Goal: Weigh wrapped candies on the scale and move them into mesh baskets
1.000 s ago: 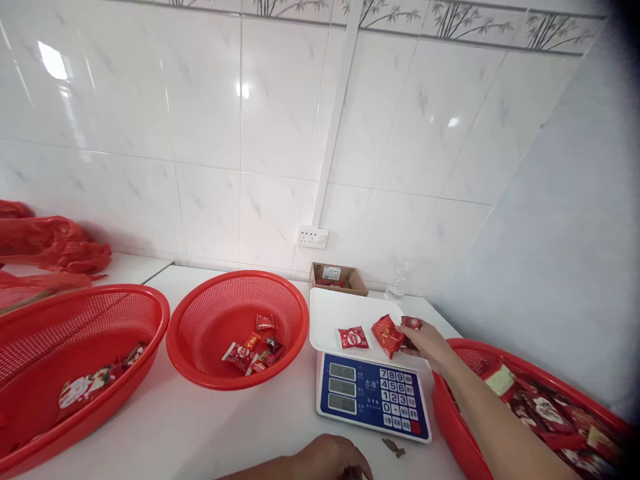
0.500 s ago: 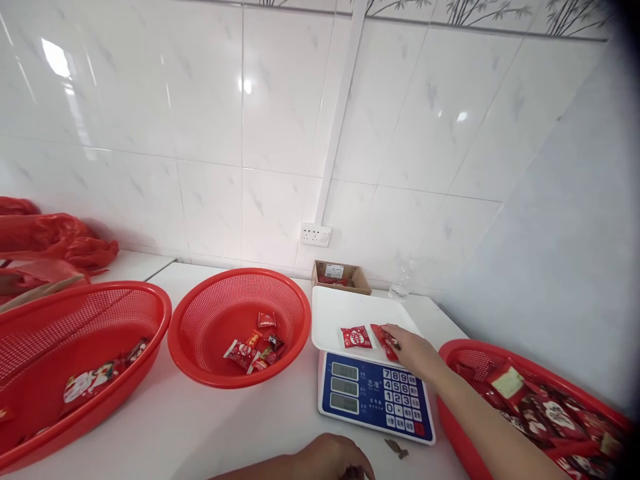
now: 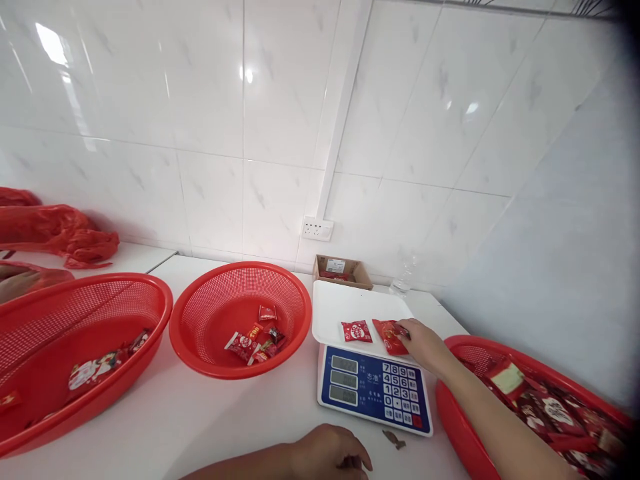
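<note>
My right hand rests on the white pan of the blue-faced scale, fingers closed on a red snack packet. A second red packet lies just left of it on the pan. My left hand sits on the white table at the bottom edge, fingers curled down; what is under them is hidden. A small brown scrap lies to its right.
A round red basket with several packets stands left of the scale. A larger red basket sits at far left, another full of packets at right. A cardboard box, a clear bottle and red bags line the tiled wall.
My right hand has set its red packet down onto the scale pan beside the first one. The view has tilted slightly downward. My left hand has stayed put.
</note>
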The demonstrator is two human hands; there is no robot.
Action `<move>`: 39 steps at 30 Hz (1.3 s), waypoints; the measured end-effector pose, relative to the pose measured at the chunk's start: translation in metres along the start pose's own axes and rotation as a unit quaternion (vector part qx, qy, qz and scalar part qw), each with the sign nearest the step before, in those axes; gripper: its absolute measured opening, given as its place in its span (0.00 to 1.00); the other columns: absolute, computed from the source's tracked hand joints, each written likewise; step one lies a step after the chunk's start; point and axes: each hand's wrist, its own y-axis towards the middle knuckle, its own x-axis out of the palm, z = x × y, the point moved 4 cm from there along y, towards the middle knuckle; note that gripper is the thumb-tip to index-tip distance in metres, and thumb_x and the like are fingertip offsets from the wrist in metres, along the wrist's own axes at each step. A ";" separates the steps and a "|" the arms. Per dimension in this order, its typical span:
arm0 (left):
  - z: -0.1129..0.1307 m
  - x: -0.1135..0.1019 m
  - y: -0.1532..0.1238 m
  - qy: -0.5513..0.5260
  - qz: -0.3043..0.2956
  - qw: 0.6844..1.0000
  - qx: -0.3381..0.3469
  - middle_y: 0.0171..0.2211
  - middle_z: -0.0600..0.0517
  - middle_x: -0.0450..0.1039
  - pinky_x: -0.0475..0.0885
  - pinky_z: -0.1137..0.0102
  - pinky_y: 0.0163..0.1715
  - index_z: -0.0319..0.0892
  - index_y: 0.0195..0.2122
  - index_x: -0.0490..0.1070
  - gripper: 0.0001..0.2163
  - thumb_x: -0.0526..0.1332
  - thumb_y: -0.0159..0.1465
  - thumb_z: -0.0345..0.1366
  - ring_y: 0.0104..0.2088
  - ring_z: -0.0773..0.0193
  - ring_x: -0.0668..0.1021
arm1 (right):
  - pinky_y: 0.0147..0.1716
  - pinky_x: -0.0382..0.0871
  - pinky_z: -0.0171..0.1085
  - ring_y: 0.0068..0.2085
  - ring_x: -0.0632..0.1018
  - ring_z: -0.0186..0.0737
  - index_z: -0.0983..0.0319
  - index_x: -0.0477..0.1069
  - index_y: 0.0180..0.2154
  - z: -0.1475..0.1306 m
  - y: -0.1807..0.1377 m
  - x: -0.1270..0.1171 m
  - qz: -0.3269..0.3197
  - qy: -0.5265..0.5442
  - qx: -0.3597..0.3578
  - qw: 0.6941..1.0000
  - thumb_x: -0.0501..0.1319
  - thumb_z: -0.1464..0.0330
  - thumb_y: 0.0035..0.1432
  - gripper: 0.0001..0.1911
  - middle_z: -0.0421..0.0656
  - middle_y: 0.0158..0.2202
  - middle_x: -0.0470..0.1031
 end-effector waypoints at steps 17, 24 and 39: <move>-0.009 0.006 0.005 0.013 0.003 0.999 0.030 0.35 0.50 0.77 0.70 0.78 0.33 0.43 0.45 0.75 0.13 0.62 0.58 0.35 0.31 0.67 0.77 | 0.48 0.64 0.37 0.51 0.72 0.44 0.63 0.69 0.50 -0.022 0.020 0.008 0.034 0.050 -0.013 0.998 0.49 0.74 0.58 0.20 0.47 0.53 0.71; -0.043 0.027 0.023 0.042 -0.031 0.998 0.034 0.34 0.52 0.77 0.69 0.80 0.28 0.44 0.45 0.74 0.13 0.63 0.58 0.33 0.29 0.68 0.76 | 0.49 0.65 0.41 0.50 0.72 0.45 0.59 0.70 0.48 -0.067 0.009 -0.006 0.036 0.115 -0.108 0.987 0.49 0.68 0.59 0.18 0.45 0.50 0.73; -0.009 0.005 0.005 0.010 0.002 0.999 0.039 0.36 0.50 0.77 0.70 0.78 0.35 0.44 0.45 0.75 0.13 0.62 0.58 0.35 0.32 0.67 0.77 | 0.50 0.64 0.43 0.51 0.71 0.47 0.62 0.69 0.50 -0.084 -0.014 0.007 -0.028 0.125 -0.152 0.980 0.53 0.67 0.58 0.19 0.49 0.51 0.71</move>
